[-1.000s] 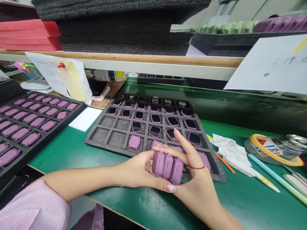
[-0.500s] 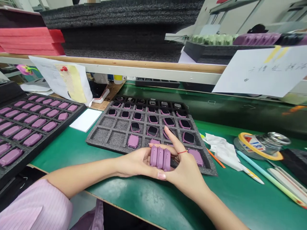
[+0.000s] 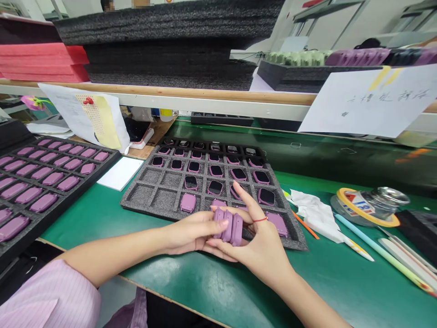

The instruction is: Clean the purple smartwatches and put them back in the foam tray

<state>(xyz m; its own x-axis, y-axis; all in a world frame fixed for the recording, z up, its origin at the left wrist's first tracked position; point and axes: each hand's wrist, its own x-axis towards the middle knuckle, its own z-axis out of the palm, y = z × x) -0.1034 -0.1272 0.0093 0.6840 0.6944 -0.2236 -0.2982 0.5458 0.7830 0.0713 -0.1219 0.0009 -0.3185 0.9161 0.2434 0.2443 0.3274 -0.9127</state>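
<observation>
Three purple watch cases [image 3: 228,227] stand side by side, held between both my hands above the front edge of a grey foam tray [image 3: 136,196]. My left hand [image 3: 194,231] grips them from the left, its thumb lying over the leftmost case. From the right, my right hand [image 3: 261,237] closes on the same cases, its index finger stretched up over the tray. Watches with dark screens [image 3: 215,187] sit in many tray compartments. In the front row, a purple case [image 3: 188,202] and another [image 3: 277,224] lie with purple faces up. Several compartments at the tray's left are bare.
A second tray [image 3: 78,184] of purple cases lies at the left, beside a white pad [image 3: 120,173]. At the right are a crumpled tissue [image 3: 314,209], pens [image 3: 378,246] and a glass jar [image 3: 372,205]. A shelf [image 3: 211,102] crosses above.
My left thumb has moved from below the three cases up onto the leftmost one. The cases tilt slightly more. My right hand stays nearly in place, and the view has shifted a little.
</observation>
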